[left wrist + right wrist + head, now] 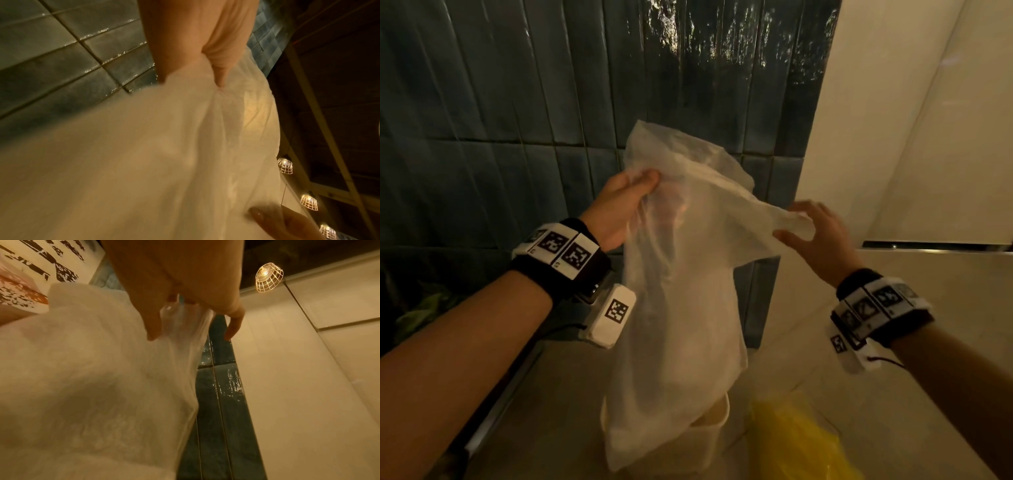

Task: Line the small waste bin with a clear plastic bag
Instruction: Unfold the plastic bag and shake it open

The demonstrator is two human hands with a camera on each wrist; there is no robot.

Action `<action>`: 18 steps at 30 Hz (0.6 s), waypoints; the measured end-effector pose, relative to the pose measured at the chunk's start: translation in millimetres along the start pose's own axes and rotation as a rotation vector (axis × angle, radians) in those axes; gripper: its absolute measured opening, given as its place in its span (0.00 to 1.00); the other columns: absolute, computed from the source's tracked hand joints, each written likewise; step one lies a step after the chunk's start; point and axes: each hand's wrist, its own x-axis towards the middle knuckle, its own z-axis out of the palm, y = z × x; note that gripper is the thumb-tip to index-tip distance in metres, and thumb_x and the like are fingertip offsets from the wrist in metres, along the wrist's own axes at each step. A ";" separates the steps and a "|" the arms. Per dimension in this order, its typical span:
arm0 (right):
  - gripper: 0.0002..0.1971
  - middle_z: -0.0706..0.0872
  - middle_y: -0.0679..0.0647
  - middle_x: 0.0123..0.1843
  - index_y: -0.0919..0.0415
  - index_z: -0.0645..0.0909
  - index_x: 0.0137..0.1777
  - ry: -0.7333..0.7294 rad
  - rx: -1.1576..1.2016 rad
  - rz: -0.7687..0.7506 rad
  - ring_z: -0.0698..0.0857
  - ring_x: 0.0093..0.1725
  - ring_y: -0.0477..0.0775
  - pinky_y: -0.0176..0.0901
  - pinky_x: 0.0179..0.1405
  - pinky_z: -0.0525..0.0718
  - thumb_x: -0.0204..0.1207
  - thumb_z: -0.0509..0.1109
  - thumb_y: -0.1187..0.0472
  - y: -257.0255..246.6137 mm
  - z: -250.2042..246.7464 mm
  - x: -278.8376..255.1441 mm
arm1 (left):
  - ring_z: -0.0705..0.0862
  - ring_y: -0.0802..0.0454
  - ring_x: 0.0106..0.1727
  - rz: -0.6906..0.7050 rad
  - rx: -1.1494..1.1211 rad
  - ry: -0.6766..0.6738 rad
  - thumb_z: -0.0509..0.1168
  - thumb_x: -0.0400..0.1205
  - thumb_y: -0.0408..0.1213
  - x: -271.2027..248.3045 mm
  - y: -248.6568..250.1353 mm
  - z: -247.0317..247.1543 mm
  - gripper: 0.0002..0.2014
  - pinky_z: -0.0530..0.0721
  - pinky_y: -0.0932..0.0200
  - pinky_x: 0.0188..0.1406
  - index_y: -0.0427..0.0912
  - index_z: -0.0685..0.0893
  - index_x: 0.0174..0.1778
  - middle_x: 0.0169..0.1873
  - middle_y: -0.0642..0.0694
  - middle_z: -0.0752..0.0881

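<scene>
Dark blue-green glossy wall tiles [517, 102] meet a pale cream wall panel [914, 120] behind the scene, and wire-caged lamps [269, 278] glow overhead. A thin, translucent clear plastic bag [681, 291] hangs in the air between both hands, its lower end draping over the rim of a small cream waste bin [717, 421] standing on the floor. The left hand [619, 209] pinches the bag's upper edge between thumb and curled fingers. The right hand [815, 236] pinches a stretched corner of the bag's mouth, its other fingers spread loosely. A crumpled yellow plastic bag [801, 445] lies just beside the bin on its right.
</scene>
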 end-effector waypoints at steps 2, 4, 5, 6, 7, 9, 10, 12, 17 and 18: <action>0.07 0.86 0.55 0.43 0.53 0.81 0.44 -0.026 0.072 -0.023 0.84 0.49 0.61 0.41 0.46 0.78 0.77 0.67 0.51 0.3 -1.8 2.8 | 0.89 0.55 0.47 0.025 0.032 0.041 0.62 0.83 0.38 -1.6 2.7 -7.2 0.10 0.89 0.59 0.45 0.44 0.82 0.58 0.48 0.48 0.88; 0.08 0.85 0.53 0.36 0.53 0.81 0.40 -0.023 0.141 -0.015 0.84 0.40 0.56 0.32 0.36 0.75 0.80 0.65 0.56 -0.8 -9.4 5.5 | 0.89 0.53 0.49 0.046 0.052 0.105 0.65 0.81 0.35 -2.2 6.3 -16.8 0.14 0.89 0.57 0.45 0.39 0.81 0.62 0.51 0.45 0.88; 0.07 0.85 0.53 0.34 0.52 0.82 0.42 -0.001 0.182 -0.004 0.83 0.38 0.54 0.33 0.35 0.75 0.80 0.64 0.58 -1.2 -14.8 7.4 | 0.88 0.50 0.50 0.052 0.060 0.144 0.67 0.80 0.34 -3.0 8.0 -21.2 0.16 0.89 0.57 0.44 0.37 0.80 0.63 0.53 0.43 0.87; 0.06 0.84 0.52 0.33 0.52 0.83 0.44 0.021 0.203 -0.001 0.82 0.36 0.51 0.35 0.36 0.76 0.79 0.64 0.60 -1.9 -20.6 9.4 | 0.88 0.48 0.51 0.055 0.069 0.177 0.69 0.78 0.34 -3.8 9.5 -24.9 0.18 0.90 0.56 0.43 0.36 0.80 0.63 0.55 0.42 0.87; 0.07 0.84 0.52 0.32 0.52 0.83 0.45 0.035 0.205 -0.003 0.82 0.35 0.50 0.37 0.36 0.76 0.79 0.64 0.61 -2.0 -25.7 12.4 | 0.87 0.47 0.52 0.052 0.083 0.201 0.71 0.76 0.34 -4.6 10.7 -27.4 0.18 0.90 0.56 0.41 0.37 0.81 0.61 0.55 0.42 0.86; 0.07 0.84 0.54 0.32 0.53 0.85 0.46 0.053 0.168 -0.013 0.81 0.33 0.47 0.40 0.37 0.77 0.78 0.65 0.61 -4.8 -36.0 18.2 | 0.87 0.49 0.50 0.039 0.115 0.241 0.74 0.72 0.37 -7.4 14.2 -27.6 0.16 0.88 0.59 0.39 0.43 0.82 0.55 0.50 0.45 0.87; 0.07 0.85 0.56 0.33 0.55 0.85 0.47 0.068 0.160 -0.020 0.82 0.33 0.48 0.41 0.39 0.78 0.78 0.65 0.60 -6.6 -41.0 21.2 | 0.87 0.49 0.51 0.044 0.119 0.258 0.76 0.71 0.39 -8.4 15.8 -26.8 0.18 0.89 0.58 0.42 0.44 0.82 0.54 0.50 0.46 0.87; 0.10 0.86 0.57 0.37 0.60 0.86 0.48 0.123 0.173 -0.023 0.83 0.37 0.54 0.46 0.45 0.79 0.79 0.65 0.57 -9.5 -52.4 27.3 | 0.87 0.49 0.55 0.061 0.126 0.265 0.78 0.68 0.40 -9.0 18.0 -25.0 0.25 0.88 0.53 0.51 0.45 0.79 0.59 0.56 0.45 0.85; 0.16 0.87 0.60 0.45 0.62 0.85 0.51 0.186 0.132 0.042 0.84 0.48 0.60 0.47 0.50 0.79 0.78 0.64 0.50 -12.7 -84.5 46.4 | 0.82 0.47 0.62 -0.069 0.109 -0.013 0.69 0.75 0.31 -12.4 14.9 -23.2 0.27 0.82 0.54 0.56 0.46 0.74 0.71 0.59 0.47 0.83; 0.17 0.88 0.62 0.47 0.62 0.85 0.52 0.186 0.116 0.038 0.84 0.49 0.60 0.45 0.50 0.77 0.78 0.64 0.50 -15.7 -91.3 50.0 | 0.82 0.45 0.63 -0.087 0.228 -0.032 0.69 0.75 0.29 -13.2 12.9 -23.6 0.26 0.82 0.54 0.57 0.44 0.75 0.70 0.59 0.45 0.83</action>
